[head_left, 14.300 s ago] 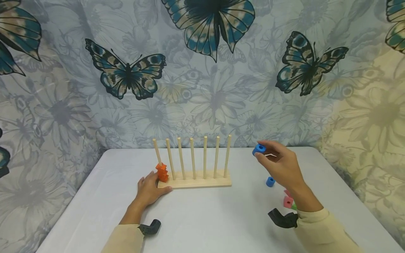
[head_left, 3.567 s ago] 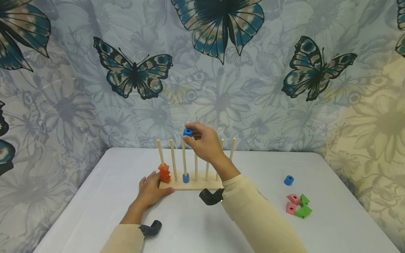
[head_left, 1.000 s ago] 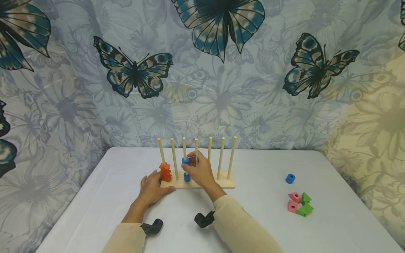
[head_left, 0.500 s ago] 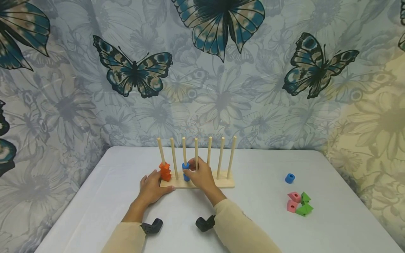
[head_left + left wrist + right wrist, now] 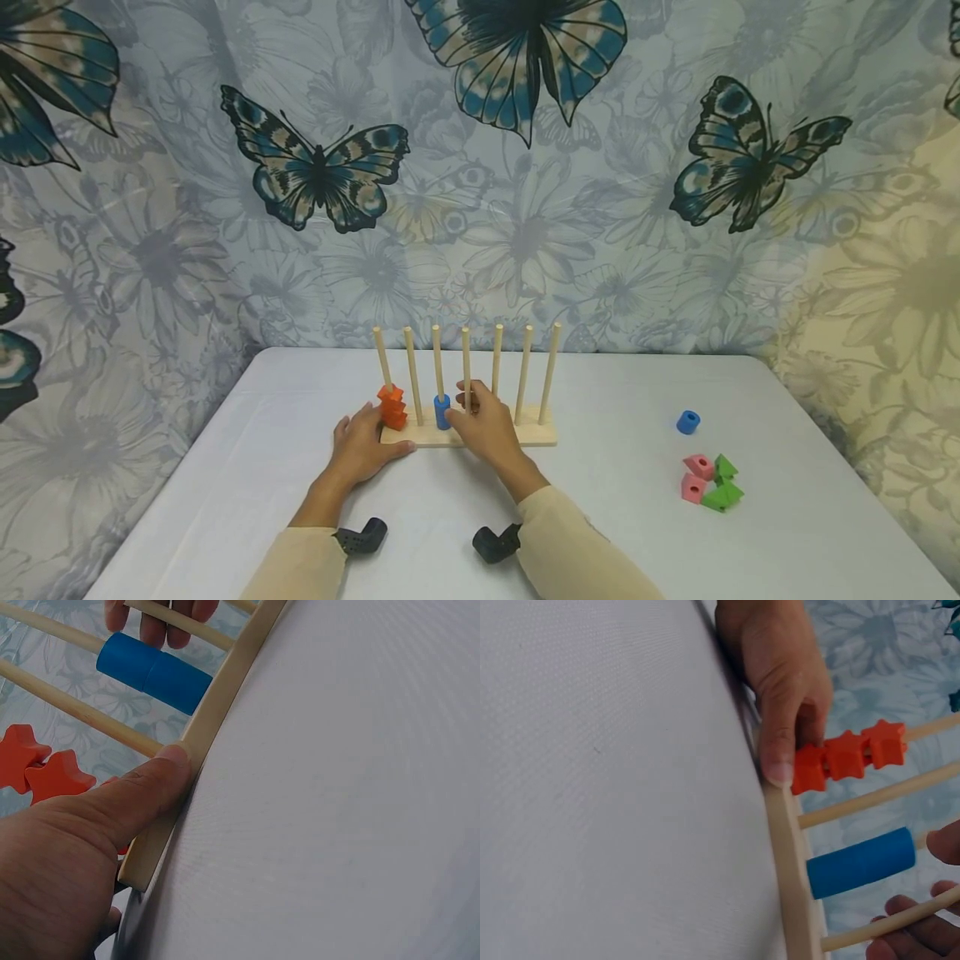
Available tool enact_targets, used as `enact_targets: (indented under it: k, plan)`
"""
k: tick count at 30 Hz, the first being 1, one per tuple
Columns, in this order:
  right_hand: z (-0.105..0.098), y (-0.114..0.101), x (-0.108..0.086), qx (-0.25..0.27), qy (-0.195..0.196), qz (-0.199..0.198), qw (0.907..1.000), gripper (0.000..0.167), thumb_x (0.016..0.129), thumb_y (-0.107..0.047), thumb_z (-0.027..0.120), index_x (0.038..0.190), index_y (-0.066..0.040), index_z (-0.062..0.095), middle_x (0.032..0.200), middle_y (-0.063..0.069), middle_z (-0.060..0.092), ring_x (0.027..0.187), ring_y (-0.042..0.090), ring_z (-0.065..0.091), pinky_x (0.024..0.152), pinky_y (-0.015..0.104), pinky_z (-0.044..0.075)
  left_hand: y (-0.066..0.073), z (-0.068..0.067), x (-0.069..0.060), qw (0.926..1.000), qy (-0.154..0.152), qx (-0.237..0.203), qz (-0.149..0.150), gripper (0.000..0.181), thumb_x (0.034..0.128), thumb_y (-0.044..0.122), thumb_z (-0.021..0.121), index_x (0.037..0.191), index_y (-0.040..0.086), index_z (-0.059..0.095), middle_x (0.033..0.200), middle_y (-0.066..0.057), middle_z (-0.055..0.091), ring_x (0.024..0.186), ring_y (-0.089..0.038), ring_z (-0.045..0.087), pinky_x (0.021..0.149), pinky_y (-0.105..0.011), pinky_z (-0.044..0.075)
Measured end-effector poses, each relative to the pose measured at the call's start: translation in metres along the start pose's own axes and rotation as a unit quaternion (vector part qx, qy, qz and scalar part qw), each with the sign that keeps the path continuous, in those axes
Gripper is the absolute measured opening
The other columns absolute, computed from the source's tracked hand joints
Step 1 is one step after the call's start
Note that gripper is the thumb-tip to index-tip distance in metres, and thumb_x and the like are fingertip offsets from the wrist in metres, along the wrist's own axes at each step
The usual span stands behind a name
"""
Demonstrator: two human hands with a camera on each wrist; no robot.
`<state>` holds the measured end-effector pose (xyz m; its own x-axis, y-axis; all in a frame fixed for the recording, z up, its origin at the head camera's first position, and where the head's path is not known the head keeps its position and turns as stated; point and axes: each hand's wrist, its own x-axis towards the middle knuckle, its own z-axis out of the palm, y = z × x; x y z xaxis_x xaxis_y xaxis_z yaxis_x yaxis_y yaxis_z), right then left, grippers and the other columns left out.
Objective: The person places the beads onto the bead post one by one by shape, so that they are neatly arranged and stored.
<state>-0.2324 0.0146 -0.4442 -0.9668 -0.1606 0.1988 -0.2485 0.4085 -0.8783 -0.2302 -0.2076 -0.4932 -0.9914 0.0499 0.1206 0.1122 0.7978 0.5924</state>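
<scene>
A wooden peg board [image 5: 487, 437] with a row of upright pegs stands on the table. My left hand [image 5: 362, 450] grips its left end, thumb on the front edge of the base in the left wrist view. Star-shaped orange beads [image 5: 392, 407] are stacked on the leftmost peg. Two blue cylinder beads [image 5: 154, 673] sit end to end on the third peg, down at the base. My right hand [image 5: 486, 423] is just right of them, around the fourth peg, its fingers parted. In the right wrist view, its thumb [image 5: 946, 844] stands apart from the blue beads.
On the right of the white table [image 5: 600, 500] lies another blue cylinder bead [image 5: 687, 422]. Nearer the front are pink beads [image 5: 693, 488] and green beads [image 5: 723, 497] in a cluster. A butterfly-patterned cloth [image 5: 525, 242] hangs behind the table.
The second blue bead has slid down the third peg onto the first one. My right hand has let go of it and moved slightly right. The left hand has stayed put.
</scene>
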Motion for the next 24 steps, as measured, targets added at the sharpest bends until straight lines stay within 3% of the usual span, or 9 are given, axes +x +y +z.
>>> enact_targets:
  k: [4, 8, 16, 24]
  plan:
    - [-0.010, -0.005, -0.005, -0.011, -0.009, -0.013, 0.9998, 0.050, 0.089, -0.018, 0.066, 0.135, -0.003, 0.051, 0.121, 0.016, 0.062, 0.113, 0.029, 0.058, 0.094, 0.042, 0.047, 0.000, 0.000, 0.000, 1.0000, 0.000, 0.002, 0.001, 0.077, 0.0731, 0.043, 0.083, 0.133, 0.004, 0.055, 0.139, -0.017, 0.051, 0.137, -0.041, 0.028, 0.109, -0.061, 0.003]
    - [-0.024, -0.012, -0.011, -0.019, -0.007, -0.050, 0.9985, 0.053, 0.090, -0.017, 0.067, 0.136, 0.000, 0.049, 0.122, 0.018, 0.061, 0.112, 0.032, 0.059, 0.092, 0.044, 0.048, 0.000, 0.000, -0.001, 1.0000, 0.002, 0.002, 0.004, 0.076, 0.0728, 0.042, 0.083, 0.133, 0.004, 0.055, 0.139, -0.017, 0.051, 0.137, -0.041, 0.028, 0.108, -0.061, 0.003]
    - [-0.060, -0.024, -0.023, -0.029, 0.015, -0.117, 0.9925, 0.044, 0.087, -0.010, 0.071, 0.129, -0.008, 0.057, 0.114, 0.008, 0.065, 0.101, 0.027, 0.064, 0.084, 0.044, 0.052, 0.001, 0.001, 0.000, 1.0000, 0.002, -0.001, -0.004, 0.075, 0.0733, 0.041, 0.083, 0.133, 0.005, 0.055, 0.139, -0.017, 0.051, 0.138, -0.040, 0.027, 0.109, -0.060, 0.002]
    - [-0.100, -0.032, -0.036, -0.059, 0.019, -0.183, 0.9811, 0.045, 0.085, -0.008, 0.074, 0.127, -0.006, 0.058, 0.110, 0.007, 0.066, 0.097, 0.026, 0.064, 0.079, 0.044, 0.053, 0.000, 0.001, -0.001, 1.0000, 0.004, -0.001, 0.004, 0.074, 0.0730, 0.042, 0.083, 0.132, 0.007, 0.056, 0.139, -0.015, 0.051, 0.138, -0.041, 0.027, 0.108, -0.061, 0.003]
